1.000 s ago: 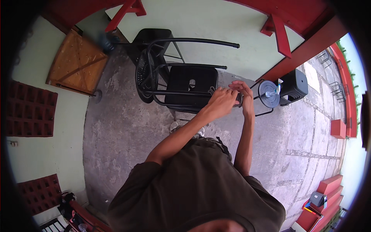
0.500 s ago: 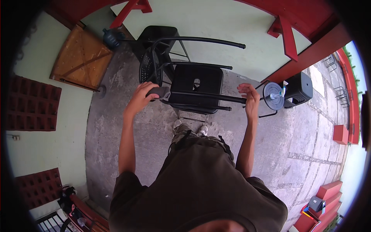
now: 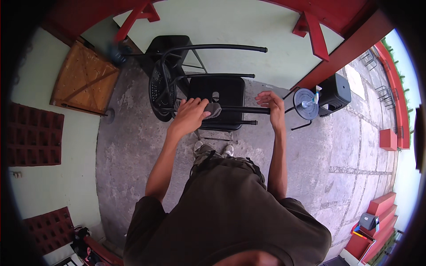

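Note:
A black metal stool lies on its side, its round perforated seat at the left and its legs pointing right. It rests on top of a black square-topped stool. My left hand is closed on a grey cloth, pressed onto one of the nearer legs close to the seat end. At that leg's far tip is my right hand, fingers stretched out and a little apart. The tip meets or lies just beside its palm; I cannot tell which.
To the right, a small round stool bears a clear bottle with a blue-and-white top, beside another black stool. A further black stool stands behind by the wall. A wooden panel leans at the left. Red brackets jut from the wall.
My left hand and the grey cloth have slid rightward along the leg, away from the seat. My right hand stays by the leg's tip. The whole view has shifted slightly.

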`<state>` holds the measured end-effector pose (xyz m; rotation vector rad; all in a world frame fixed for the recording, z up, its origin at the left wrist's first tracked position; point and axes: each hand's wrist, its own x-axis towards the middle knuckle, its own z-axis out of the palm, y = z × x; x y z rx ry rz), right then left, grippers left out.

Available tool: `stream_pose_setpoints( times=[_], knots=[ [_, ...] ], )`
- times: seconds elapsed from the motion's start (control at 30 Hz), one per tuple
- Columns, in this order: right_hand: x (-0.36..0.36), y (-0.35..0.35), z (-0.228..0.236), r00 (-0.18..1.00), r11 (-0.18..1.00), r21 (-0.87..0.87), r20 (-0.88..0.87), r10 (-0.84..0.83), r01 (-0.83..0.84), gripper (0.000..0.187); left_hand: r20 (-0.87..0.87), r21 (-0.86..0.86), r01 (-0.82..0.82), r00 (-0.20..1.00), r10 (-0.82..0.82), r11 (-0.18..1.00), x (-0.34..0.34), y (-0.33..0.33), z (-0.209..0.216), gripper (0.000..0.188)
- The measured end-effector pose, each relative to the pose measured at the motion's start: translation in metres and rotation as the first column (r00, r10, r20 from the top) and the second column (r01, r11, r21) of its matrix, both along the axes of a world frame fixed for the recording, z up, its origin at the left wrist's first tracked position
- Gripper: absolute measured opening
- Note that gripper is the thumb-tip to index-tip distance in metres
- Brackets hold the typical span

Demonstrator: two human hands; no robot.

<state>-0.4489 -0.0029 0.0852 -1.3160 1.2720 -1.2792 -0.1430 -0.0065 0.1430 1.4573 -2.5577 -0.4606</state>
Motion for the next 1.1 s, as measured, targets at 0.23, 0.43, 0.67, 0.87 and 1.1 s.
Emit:
stream_pose_setpoints(
  times=[0.23, 0.43, 0.67, 0.87, 1.1],
  knots=[
    [0.005, 0.003, 0.007, 0.991, 1.0, -0.017, 0.131, 0.019, -0.017, 0.031, -0.012, -0.005, 0.207, 0.978, -0.207, 0.978, -0.14, 0.003, -0.01, 0.026],
    [0.004, 0.003, 0.004, 0.991, 0.998, -0.041, 0.13, -0.039, 0.044, 0.031, -0.216, -0.097, 0.174, 0.957, -0.192, 0.98, -0.119, 0.003, -0.015, 0.027],
    [-0.001, 0.005, -0.001, 0.991, 0.99, -0.072, 0.071, -0.113, 0.118, 0.032, -0.155, -0.003, -0.05, 0.987, 0.049, 0.999, 0.036, -0.005, 0.002, 0.035],
    [0.0, 0.004, -0.002, 0.992, 0.992, -0.083, 0.088, -0.088, 0.095, 0.032, -0.185, 0.05, -0.088, 0.978, 0.096, 0.995, 0.1, -0.008, 0.01, 0.034],
    [0.004, 0.0, -0.001, 0.993, 0.994, -0.09, 0.105, -0.054, 0.063, 0.032, -0.093, 0.095, -0.018, 0.995, 0.027, 0.995, 0.037, -0.013, 0.009, 0.033]
  ],
)
